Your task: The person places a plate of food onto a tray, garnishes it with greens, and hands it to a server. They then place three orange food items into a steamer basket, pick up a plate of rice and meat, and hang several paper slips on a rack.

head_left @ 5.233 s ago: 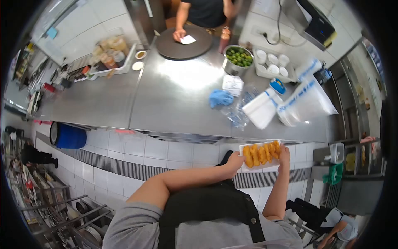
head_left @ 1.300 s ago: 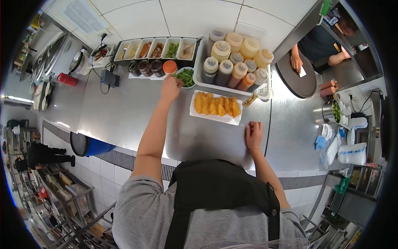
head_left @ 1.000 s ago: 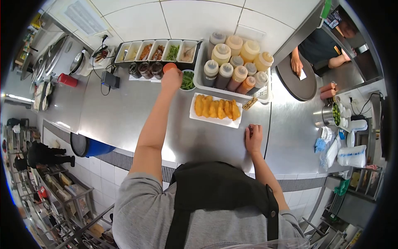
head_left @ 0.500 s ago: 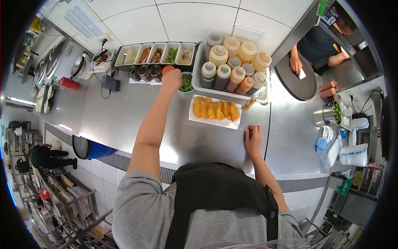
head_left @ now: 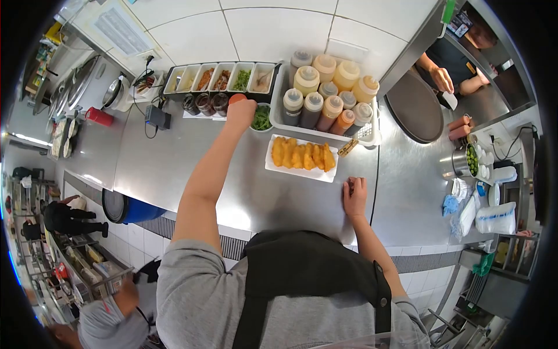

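Observation:
My left hand (head_left: 241, 114) reaches to the back of the steel counter, its closed fingers at a small round container with an orange top (head_left: 236, 99); the hand covers most of it. Beside it stand several dark-filled jars (head_left: 203, 104) and a round tub of green leaves (head_left: 261, 118). Nearer my body, a white paper tray (head_left: 299, 173) carries a row of golden fried pieces (head_left: 302, 153). My right hand (head_left: 355, 196) rests on the counter right of the tray, its fingers curled in; what they hold, if anything, is hidden.
Behind are a topping rack (head_left: 220, 78) and a white basket (head_left: 373, 135) of squeeze bottles. A round dark tray (head_left: 414, 107) lies at the right, with a person's hand (head_left: 442, 79) beyond it. Another person (head_left: 116, 308) is at the lower left.
Both my hands stay almost where they were. The person across the counter has lifted a hand with a white piece off the round tray. Another person has appeared at the lower left.

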Demonstrator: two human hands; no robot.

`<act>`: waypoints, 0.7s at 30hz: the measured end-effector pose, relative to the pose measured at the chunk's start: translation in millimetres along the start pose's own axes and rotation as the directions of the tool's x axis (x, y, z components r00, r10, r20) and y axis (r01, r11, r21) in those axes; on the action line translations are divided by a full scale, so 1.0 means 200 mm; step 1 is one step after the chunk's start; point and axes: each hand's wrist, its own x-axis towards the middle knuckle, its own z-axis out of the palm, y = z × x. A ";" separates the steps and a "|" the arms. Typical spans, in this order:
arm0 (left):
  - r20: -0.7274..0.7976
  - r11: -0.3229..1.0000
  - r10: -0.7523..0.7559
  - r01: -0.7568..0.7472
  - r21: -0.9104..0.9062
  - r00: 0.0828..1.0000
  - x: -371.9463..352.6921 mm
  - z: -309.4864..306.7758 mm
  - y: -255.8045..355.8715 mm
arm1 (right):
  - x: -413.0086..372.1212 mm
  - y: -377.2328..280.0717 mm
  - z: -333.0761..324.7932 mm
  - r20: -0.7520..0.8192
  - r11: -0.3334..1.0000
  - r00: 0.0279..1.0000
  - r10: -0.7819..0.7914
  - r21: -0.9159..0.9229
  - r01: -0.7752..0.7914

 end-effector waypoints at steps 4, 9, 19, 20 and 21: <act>0.005 0.998 0.001 -0.002 0.064 1.000 0.02 -0.01 0.00 | 0.01 -0.03 -0.01 0.014 1.000 1.000 0.011 -0.005 -0.011; -0.126 1.000 0.019 -0.016 0.027 0.992 -0.03 -0.14 -0.01 | 0.00 -0.01 -0.01 -0.009 1.000 1.000 -0.003 -0.002 0.003; -0.286 0.951 -0.168 0.079 -0.298 0.943 -0.17 -0.38 0.01 | 0.00 -0.02 -0.02 0.010 0.999 0.999 0.040 0.022 -0.040; -0.314 0.938 -0.170 0.056 -0.342 0.934 -0.18 -0.37 -0.01 | -0.01 -0.02 -0.02 0.018 0.999 0.999 0.042 0.016 -0.043; -0.260 0.901 -0.216 0.089 -0.424 0.941 -0.18 -0.35 -0.04 | -0.01 -0.02 -0.03 0.025 0.999 0.999 0.045 0.011 -0.045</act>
